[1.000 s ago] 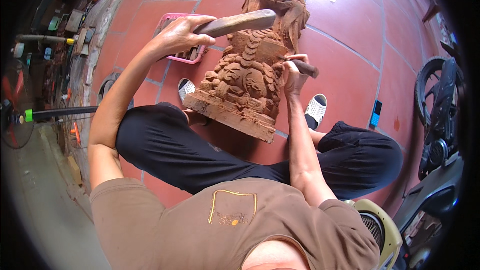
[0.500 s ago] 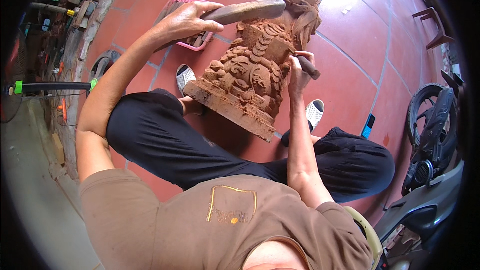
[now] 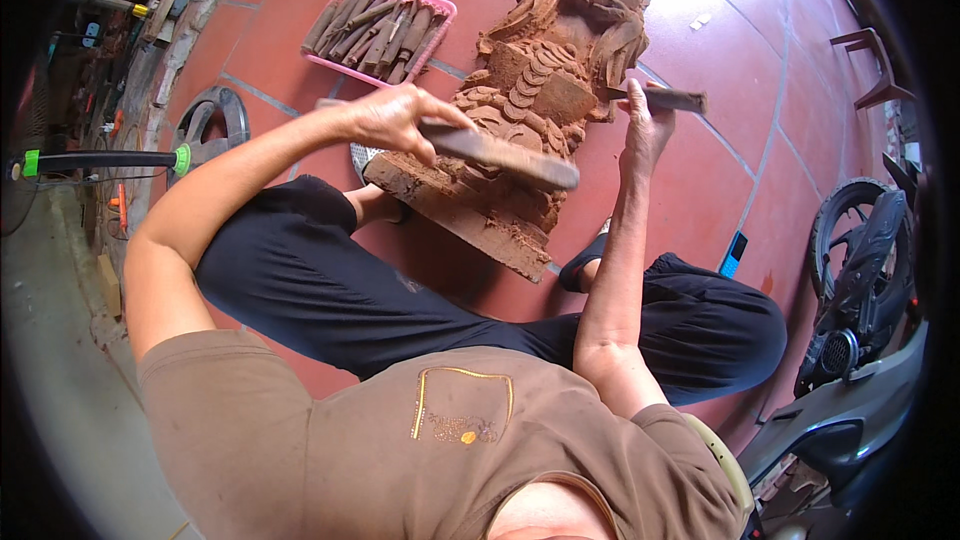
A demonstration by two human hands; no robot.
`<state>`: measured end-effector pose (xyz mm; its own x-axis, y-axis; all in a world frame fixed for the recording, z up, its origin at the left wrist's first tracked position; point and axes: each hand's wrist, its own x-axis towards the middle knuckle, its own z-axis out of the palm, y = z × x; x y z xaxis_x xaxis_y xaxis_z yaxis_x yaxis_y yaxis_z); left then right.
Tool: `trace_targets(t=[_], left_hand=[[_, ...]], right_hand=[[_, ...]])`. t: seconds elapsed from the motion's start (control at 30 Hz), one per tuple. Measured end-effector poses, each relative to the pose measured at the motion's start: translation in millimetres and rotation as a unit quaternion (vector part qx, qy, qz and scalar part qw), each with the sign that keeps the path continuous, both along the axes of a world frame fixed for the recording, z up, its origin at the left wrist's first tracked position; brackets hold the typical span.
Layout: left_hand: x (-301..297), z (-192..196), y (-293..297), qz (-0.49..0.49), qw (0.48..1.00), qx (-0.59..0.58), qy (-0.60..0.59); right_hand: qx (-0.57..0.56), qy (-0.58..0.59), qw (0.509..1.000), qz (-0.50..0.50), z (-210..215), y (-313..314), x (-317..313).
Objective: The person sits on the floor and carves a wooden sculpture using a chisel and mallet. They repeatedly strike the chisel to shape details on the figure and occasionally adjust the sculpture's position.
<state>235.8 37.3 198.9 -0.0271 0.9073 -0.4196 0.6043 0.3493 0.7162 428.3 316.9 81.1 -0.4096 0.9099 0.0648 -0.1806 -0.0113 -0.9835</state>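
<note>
A carved wooden statue (image 3: pixel 550 90) lies on the tiled floor (image 3: pixel 690 180) between the hands, its base nearer the person. Just right of it, the right hand (image 3: pixel 645 128) pinches a chisel (image 3: pixel 680 100); whether its tip touches the carving cannot be told. The left hand (image 3: pixel 395 122) is wrapped around a wooden mallet (image 3: pixel 500 153), which slants over the statue's lower part. Just beyond the left hand, a pink plastic basket (image 3: pixel 345 70) holds a heap of slim brown tools (image 3: pixel 375 35), lying lengthwise and crossing.

the wooden club (image 3: pixel 505 153) is blurred and hides part of the carved statue (image 3: pixel 546 92).
</note>
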Motion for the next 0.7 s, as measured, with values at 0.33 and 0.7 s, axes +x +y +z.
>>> trace_targets(t=[0.33, 0.7], left_hand=[[22.2, -18.5, 19.8, -0.119, 0.987, 0.045, 0.100], [-9.4, 15.4, 73.1, 0.140, 0.926, 0.329, 0.123]], right_hand=[[0.050, -0.087, 0.977, 0.187, 12.0, -33.8, -33.3], [0.382, -0.231, 0.842, 0.302, 56.0, -75.5, -61.7]])
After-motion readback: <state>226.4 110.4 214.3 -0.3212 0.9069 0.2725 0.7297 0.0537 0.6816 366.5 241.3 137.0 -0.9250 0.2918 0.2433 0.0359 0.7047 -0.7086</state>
